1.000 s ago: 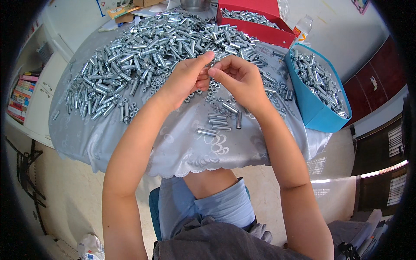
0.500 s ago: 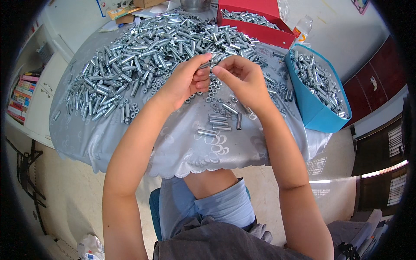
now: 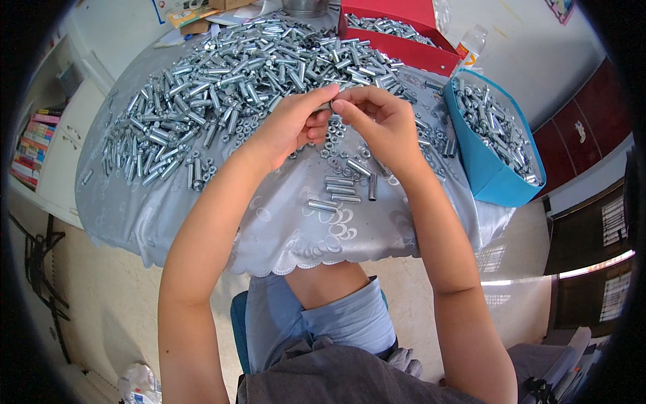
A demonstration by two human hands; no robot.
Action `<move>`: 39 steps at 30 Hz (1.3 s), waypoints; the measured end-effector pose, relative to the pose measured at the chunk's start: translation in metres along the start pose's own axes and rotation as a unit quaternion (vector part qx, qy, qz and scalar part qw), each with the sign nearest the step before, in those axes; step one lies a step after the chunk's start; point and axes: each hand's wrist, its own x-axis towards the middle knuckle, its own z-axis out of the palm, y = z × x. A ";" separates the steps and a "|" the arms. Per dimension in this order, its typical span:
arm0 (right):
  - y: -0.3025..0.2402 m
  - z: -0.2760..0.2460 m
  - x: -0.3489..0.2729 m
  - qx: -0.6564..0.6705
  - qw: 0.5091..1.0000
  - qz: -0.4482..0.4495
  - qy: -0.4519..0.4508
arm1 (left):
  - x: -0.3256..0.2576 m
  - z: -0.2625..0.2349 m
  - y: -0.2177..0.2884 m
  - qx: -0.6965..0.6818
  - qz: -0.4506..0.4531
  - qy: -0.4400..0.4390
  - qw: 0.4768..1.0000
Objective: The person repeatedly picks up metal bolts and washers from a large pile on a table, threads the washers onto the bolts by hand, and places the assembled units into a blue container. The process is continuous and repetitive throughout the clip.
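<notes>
My left hand (image 3: pixel 295 128) is closed around a small metal bolt (image 3: pixel 324 106), most of which the fingers hide. Thumb and forefinger of my right hand (image 3: pixel 385 124) pinch at the bolt's end, where a small dark ring-like edge shows; whether that is a nut or a washer I cannot tell. Both hands meet above the near side of a large heap of silvery sleeve bolts (image 3: pixel 256 74). Loose nuts (image 3: pixel 330 153) lie under and between the hands. Closer to me, several metal sleeves (image 3: pixel 344 190) rest on the grey tablecloth (image 3: pixel 282 229).
A blue fabric bin (image 3: pixel 484 172) full of bolts stands at the table's right edge. Behind it are a red box (image 3: pixel 404 55) holding more bolts and a clear plastic bottle (image 3: pixel 473 44). Papers and a metal pot (image 3: pixel 304 7) sit at the far side.
Both hands have shifted very slightly to the right, and the right fingertips have turned a little at the bolt's end. The piles look the same.
</notes>
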 end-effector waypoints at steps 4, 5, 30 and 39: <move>-0.005 0.000 0.001 -0.043 0.999 -0.020 0.001 | -0.001 0.001 0.001 0.012 0.009 -0.005 1.000; -0.006 -0.001 0.001 -0.057 0.998 -0.029 0.005 | -0.001 0.000 0.000 0.016 0.005 -0.005 1.000; 0.014 -0.018 -0.004 -0.364 0.921 -0.029 -0.137 | 0.007 -0.014 -0.001 0.011 0.014 0.113 0.993; 0.016 -0.017 -0.002 -0.352 0.919 -0.021 -0.176 | 0.007 -0.014 -0.001 0.018 0.020 0.105 0.994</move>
